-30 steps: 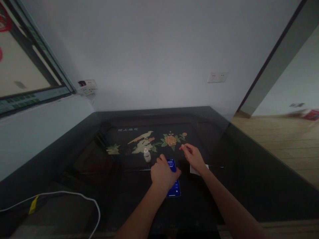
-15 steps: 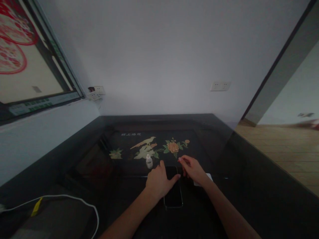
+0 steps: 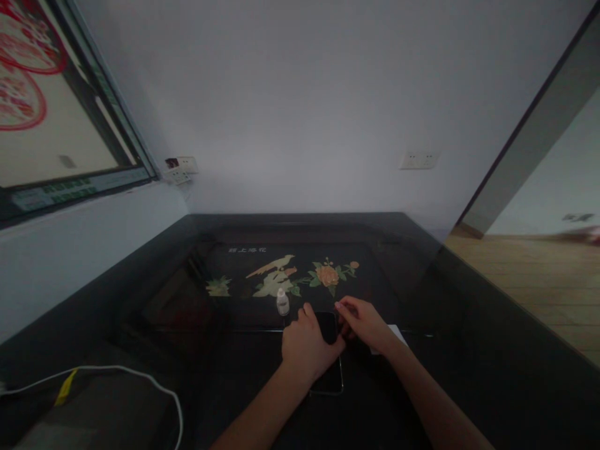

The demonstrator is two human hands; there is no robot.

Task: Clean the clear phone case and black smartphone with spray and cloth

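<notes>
Both left hand (image 3: 309,349) and right hand (image 3: 364,324) closer together at dark phone (image 3: 329,382).

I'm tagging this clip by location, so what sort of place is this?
Probably a room in a home: a dark glass-topped table with a bird-and-flower picture under the glass, wall sockets behind it, and a wooden floor off to the right.

Our bare left forearm (image 3: 262,409) and right forearm (image 3: 434,409) rise from the bottom edge and converge on the lower middle of the frame. Our left hand (image 3: 309,347) lies palm down, fingers loosely together and pointing up the frame, thumb out to the right. Our right hand (image 3: 364,324) sits just beside it, fingers bent leftward, their tips close to the left thumb.
</notes>
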